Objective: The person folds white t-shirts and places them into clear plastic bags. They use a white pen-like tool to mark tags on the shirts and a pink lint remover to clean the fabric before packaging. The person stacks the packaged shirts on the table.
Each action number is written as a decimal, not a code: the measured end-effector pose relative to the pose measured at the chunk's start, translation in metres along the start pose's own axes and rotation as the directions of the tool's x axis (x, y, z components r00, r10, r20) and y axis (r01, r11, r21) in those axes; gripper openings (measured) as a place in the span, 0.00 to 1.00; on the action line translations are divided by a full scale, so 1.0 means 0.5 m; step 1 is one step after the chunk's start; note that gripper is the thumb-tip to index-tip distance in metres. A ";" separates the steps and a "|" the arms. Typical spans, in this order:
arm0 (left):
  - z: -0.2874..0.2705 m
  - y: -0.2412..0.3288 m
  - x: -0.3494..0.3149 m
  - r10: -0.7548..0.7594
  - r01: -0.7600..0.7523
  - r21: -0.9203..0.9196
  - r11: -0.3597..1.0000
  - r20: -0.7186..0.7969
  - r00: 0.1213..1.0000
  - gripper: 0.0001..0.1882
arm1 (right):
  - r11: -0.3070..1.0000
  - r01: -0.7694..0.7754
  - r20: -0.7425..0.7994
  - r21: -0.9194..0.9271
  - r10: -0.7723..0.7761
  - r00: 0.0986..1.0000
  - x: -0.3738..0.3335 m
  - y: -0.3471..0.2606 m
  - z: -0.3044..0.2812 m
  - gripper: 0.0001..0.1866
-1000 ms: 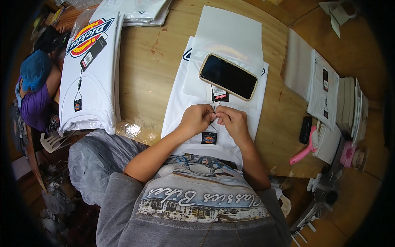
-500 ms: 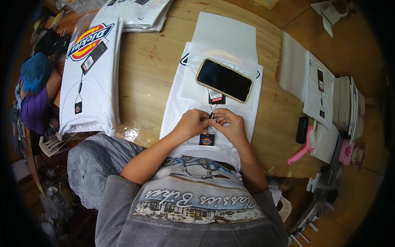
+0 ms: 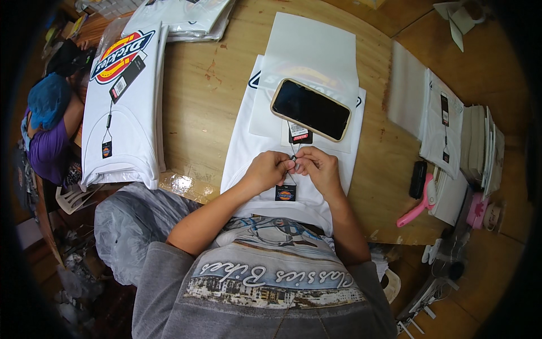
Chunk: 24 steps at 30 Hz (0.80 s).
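Note:
A folded white T-shirt (image 3: 240, 144) lies on the table in front of me, its collar end toward my body. Over the collar, my left hand (image 3: 266, 174) and my right hand (image 3: 320, 171) meet, fingertips pinched on the black cord (image 3: 293, 159) of a hang tag. Beyond my fingers the dark hang tag (image 3: 299, 134) sticks out from under a black phone (image 3: 310, 109) in a pale case. Beneath the phone is a translucent white sheet (image 3: 313, 48) covering the shirt's print. The black neck label (image 3: 285, 193) shows just below my hands.
More folded white shirts (image 3: 127, 121) are stacked at the left, with bagged ones (image 3: 180, 22) behind. A pink-handled tool (image 3: 418, 209), a black object (image 3: 416, 179) and another tagged shirt (image 3: 437, 124) are on the right. A person in purple (image 3: 51, 135) sits far left.
My fingers have drawn closer together on the cord, the right fingertips curling in more. The view has shifted slightly; the shirt, phone and sheet keep their arrangement.

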<state>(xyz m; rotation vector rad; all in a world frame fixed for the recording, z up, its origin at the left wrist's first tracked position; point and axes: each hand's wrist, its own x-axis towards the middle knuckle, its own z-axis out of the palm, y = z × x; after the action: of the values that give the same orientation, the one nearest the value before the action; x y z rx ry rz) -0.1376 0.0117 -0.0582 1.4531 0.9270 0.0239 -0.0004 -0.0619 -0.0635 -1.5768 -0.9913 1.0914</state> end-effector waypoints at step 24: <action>0.007 -0.002 -0.001 0.104 -0.081 0.176 0.981 -0.122 0.987 0.11 | 0.999 0.005 -0.054 0.045 -0.002 0.999 -0.003 0.009 0.009 0.03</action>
<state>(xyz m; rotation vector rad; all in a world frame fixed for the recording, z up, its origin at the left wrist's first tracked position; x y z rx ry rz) -0.1366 0.0081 -0.0595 1.6689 0.9860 0.1121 -0.0046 -0.0634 -0.0683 -1.5597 -0.9273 1.0562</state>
